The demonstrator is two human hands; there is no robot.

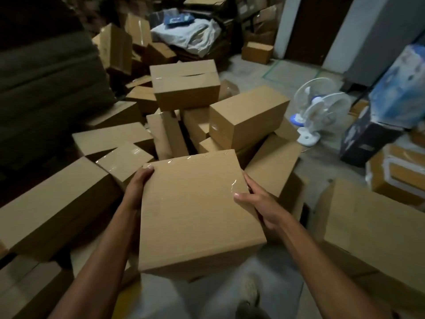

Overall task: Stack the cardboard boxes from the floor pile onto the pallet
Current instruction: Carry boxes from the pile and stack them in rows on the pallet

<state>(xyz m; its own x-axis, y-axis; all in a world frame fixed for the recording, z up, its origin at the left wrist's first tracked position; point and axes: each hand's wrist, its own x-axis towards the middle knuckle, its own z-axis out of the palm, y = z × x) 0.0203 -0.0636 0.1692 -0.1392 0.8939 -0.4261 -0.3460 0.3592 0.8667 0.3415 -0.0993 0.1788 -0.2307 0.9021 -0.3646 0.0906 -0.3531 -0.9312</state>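
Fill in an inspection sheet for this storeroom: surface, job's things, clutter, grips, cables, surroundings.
Surface: grey floor, bare in patches between boxes.
Job's things: box held in both hands; pile of brown boxes beyond it, some tilted.
Clutter: fans standing on the floor at right; printed cartons behind them; cloth heap at the back.
Grips: left hand grips the box's left edge; right hand grips its right edge.
Cables: nothing seen.
Surroundings: dark stack at left; dark door at the back right.
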